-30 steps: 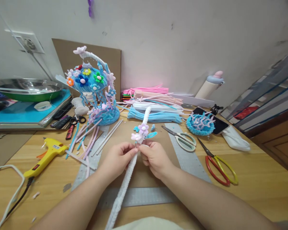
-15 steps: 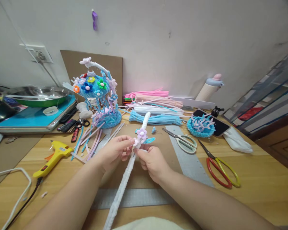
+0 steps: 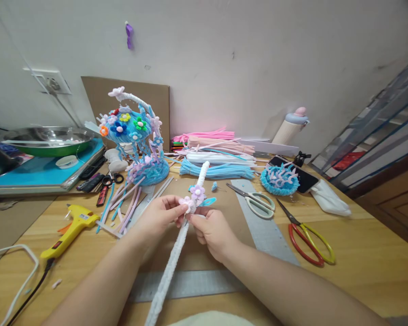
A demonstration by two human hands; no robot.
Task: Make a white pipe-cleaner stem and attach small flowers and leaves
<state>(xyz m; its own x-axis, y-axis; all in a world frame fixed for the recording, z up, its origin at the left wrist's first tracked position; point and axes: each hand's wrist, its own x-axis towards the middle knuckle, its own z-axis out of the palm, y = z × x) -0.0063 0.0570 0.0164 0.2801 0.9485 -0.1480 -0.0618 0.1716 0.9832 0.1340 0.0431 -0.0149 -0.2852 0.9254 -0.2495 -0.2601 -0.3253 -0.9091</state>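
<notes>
A long white pipe-cleaner-wrapped stem (image 3: 170,267) slants from the bottom edge up to the middle of the head view. My left hand (image 3: 161,215) pinches a pale pink pipe-cleaner flower (image 3: 187,204) against the stem between thumb and fingers. On the stem just above sits a lilac flower (image 3: 197,192), with a blue leaf-shaped loop (image 3: 209,201) sticking out to the right. My right hand (image 3: 216,233) is closed on the stem right below the flowers, thumb on top; its fingertips are partly hidden.
A yellow glue gun (image 3: 70,228) lies at left. Behind stands a blue flowered jellyfish-like ornament (image 3: 132,131). Pipe-cleaner bundles (image 3: 217,170) lie at the back. To the right are grey-handled scissors (image 3: 258,203), red-and-yellow scissors (image 3: 309,240) and a blue fuzzy piece (image 3: 279,181).
The pale pink flower has turned to face up and shows more plainly at my left fingertips. My right hand keeps its grip on the stem. The whole view has shifted slightly.
</notes>
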